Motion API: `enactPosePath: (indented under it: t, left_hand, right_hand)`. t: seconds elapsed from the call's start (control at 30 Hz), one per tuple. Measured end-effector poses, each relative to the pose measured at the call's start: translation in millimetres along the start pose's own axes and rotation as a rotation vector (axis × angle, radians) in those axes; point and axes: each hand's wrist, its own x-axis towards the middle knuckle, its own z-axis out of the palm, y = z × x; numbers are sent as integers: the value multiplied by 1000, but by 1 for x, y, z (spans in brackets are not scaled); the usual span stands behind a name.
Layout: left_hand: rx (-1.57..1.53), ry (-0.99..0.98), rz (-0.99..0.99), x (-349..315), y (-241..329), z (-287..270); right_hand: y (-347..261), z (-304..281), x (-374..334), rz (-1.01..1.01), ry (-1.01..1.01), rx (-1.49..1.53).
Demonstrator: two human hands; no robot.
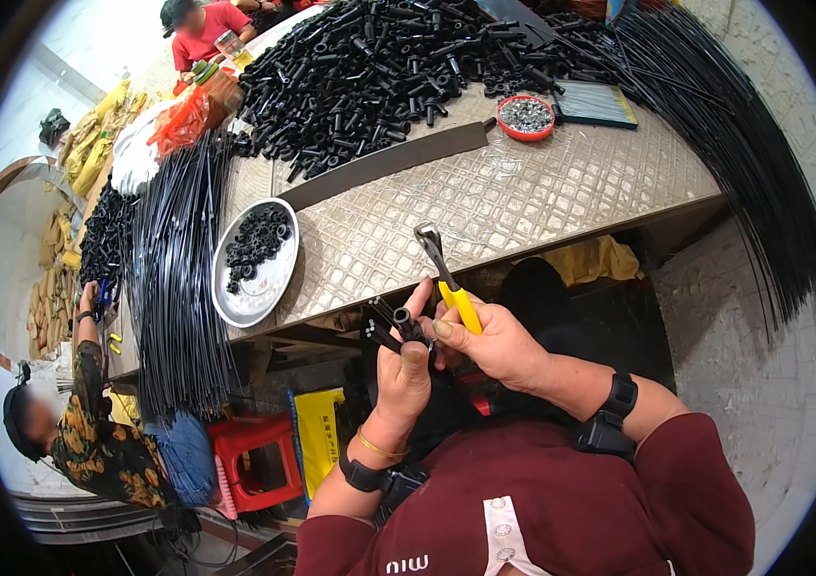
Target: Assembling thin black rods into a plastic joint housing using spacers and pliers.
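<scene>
My right hand (507, 348) is closed round the yellow handles of end-cutting pincers (463, 305), whose metal jaws point up over the table's front edge. My left hand (405, 376) grips a short black tube-shaped part (409, 323) together with a few thin black rods, their pale ends sticking out to the left. Both hands are close together in front of my body, just off the table edge. The fingertips behind the tube are partly hidden, so I cannot tell if the pincers' handles touch it.
On the patterned table (369, 245) lie a heap of black tubular parts (360, 82), a flat dark bar (393, 163), a white dish of black rings (283, 274) and a red bowl of metal bits (526, 134). Black rod bundles (173, 269) hang over the edges. Two other people sit at left.
</scene>
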Motion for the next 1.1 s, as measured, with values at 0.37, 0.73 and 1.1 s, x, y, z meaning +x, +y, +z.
enactPosePath:
  t: [0.37,0.73,1.1]
  left_hand:
    - [125,66,1,-4,-1,4]
    - [-39,87,1,8,5,-12]
    - [-120,32,15,-1,6,-27]
  right_hand:
    - [-1,0,-7,-342,-28,-457]
    - [-57,-38,33,-803,175,-1359]
    - [-66,-45,33,-545,16,-1285]
